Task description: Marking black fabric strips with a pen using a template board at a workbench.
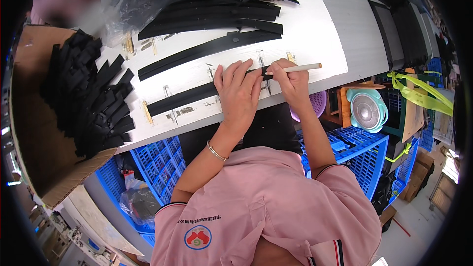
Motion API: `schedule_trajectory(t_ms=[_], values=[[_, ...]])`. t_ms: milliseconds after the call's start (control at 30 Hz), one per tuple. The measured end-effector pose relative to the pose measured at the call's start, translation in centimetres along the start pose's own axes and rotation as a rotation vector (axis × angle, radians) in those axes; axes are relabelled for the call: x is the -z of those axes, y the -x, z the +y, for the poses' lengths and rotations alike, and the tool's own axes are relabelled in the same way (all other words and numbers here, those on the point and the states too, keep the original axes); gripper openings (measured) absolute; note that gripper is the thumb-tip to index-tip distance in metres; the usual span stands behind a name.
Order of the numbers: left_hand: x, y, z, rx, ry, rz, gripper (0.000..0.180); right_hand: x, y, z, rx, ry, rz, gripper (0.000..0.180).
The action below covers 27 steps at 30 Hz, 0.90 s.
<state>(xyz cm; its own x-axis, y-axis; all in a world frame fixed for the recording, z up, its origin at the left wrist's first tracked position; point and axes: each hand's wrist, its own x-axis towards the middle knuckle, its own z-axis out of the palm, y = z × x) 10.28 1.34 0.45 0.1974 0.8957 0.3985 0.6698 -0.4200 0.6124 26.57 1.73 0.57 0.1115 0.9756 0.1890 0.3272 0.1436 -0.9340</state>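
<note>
A black fabric strip (185, 98) lies along the near side of a white board (322, 34), over dark pen marks. My left hand (238, 88) rests flat on the strip near its right end, fingers spread. In my right hand (292, 84) is a slim white pen (304, 68), pinched between thumb and fingers. Its tip points left, at the strip's right end beside my left fingertips; whether it touches cannot be made out. Farther back on the board lies another black strip (197, 55), with several more strips (212, 19) beyond it.
At the left, a cardboard box (37, 69) stands by a heap of black strips (93, 98). Clear plastic (148, 0) covers part of the far strips. Below the table edge are blue crates (160, 167), a teal fan (366, 111) and a purple basket (318, 101).
</note>
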Motion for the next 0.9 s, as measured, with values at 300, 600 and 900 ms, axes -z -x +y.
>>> schedule_trajectory(t_ms=[300,600,900], values=[[0.1,0.1,-0.5,0.001,0.0,0.007,0.019,0.1,-0.5,0.1,0.161,0.16,-0.128,0.023],[2.9,2.7,-0.2,0.069,-0.114,-0.154,0.042,1.0,0.8,-0.4,-0.047,-0.078,0.031,0.024],[2.4,-4.2,-4.7,0.026,-0.146,-0.161,0.042,0.2,0.6,-0.7,-0.094,-0.128,0.131,0.025]])
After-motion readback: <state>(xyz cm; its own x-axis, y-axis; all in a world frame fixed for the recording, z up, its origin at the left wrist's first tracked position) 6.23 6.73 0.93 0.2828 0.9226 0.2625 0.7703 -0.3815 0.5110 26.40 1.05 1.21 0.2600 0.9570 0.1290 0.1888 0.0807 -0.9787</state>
